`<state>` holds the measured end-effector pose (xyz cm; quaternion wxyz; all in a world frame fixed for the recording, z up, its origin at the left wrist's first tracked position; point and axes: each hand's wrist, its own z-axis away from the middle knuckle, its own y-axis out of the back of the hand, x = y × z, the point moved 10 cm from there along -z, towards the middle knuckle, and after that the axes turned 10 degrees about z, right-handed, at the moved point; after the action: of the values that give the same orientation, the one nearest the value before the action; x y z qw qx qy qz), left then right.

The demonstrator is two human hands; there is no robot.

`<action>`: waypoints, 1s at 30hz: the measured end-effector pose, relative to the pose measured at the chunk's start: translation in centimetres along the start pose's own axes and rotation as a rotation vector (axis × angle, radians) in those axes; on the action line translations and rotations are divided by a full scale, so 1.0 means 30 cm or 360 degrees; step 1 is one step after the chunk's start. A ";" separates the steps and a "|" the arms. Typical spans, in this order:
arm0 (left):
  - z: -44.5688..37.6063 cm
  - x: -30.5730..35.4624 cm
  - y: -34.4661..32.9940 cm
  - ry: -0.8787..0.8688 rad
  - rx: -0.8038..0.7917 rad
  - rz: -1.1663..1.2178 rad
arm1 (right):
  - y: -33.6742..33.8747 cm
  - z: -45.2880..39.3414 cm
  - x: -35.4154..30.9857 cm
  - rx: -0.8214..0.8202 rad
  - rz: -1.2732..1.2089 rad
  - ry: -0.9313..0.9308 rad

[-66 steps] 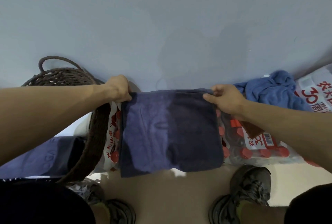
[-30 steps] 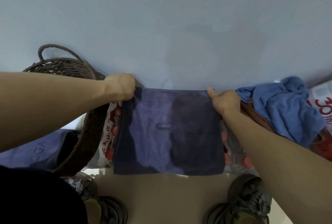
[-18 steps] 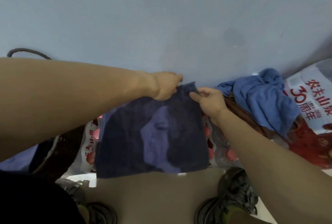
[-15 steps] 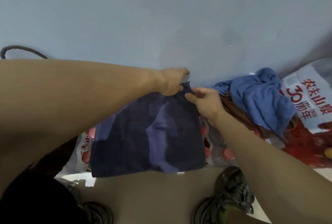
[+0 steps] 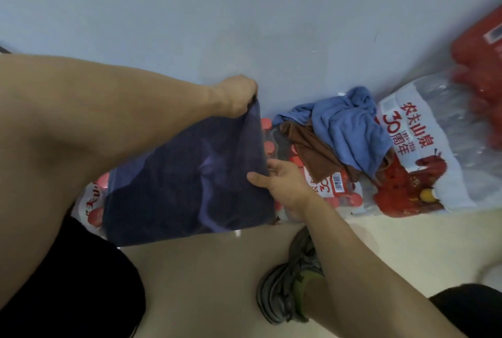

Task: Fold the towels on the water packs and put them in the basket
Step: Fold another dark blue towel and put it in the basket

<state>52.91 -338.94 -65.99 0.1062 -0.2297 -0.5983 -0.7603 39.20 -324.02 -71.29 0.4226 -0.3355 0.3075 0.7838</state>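
On my feed a plain blue-grey wall (image 5: 244, 12) fills everything above and beyond the fingers (image 5: 250, 90) of the left hand (image 5: 233, 96). It is matte and bare apart from a small dark scratch (image 5: 375, 36) well off to their upper right. Below the fingers (image 5: 274, 164) of the right hand (image 5: 285, 183) the floor (image 5: 407, 234) is smooth and pale cream, brighter to their right and brownish with shade directly beneath them. The light looks soft and flat. The far right edge of my view is smeared, so I can't read that corner.
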 end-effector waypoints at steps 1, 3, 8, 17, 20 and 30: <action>-0.002 0.004 -0.002 -0.0004 -0.0014 0.0020 | 0.007 0.038 0.042 0.0015 0.0041 -0.0041; -0.002 0.010 -0.007 -0.0002 -0.0038 0.0099 | 0.023 0.113 0.129 0.0014 0.0054 -0.0120; 0.004 -0.027 -0.037 0.0144 -0.0041 0.0282 | -0.001 0.245 0.297 -0.0137 -0.0198 -0.0381; -0.006 -0.047 -0.063 0.0102 0.0001 0.0414 | 0.020 0.264 0.373 0.0127 -0.0055 -0.0450; -0.010 -0.024 -0.075 0.0050 -0.0018 0.0384 | 0.019 0.265 0.403 0.0144 -0.0042 -0.0531; 0.116 -0.036 0.009 -0.0022 -0.0039 0.0306 | 0.188 0.247 0.314 0.0945 0.0465 -0.0418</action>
<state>54.74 -335.81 -65.65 0.1718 -0.2926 -0.5649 -0.7521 28.39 -316.61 -73.24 0.4210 -0.0470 0.5097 0.7488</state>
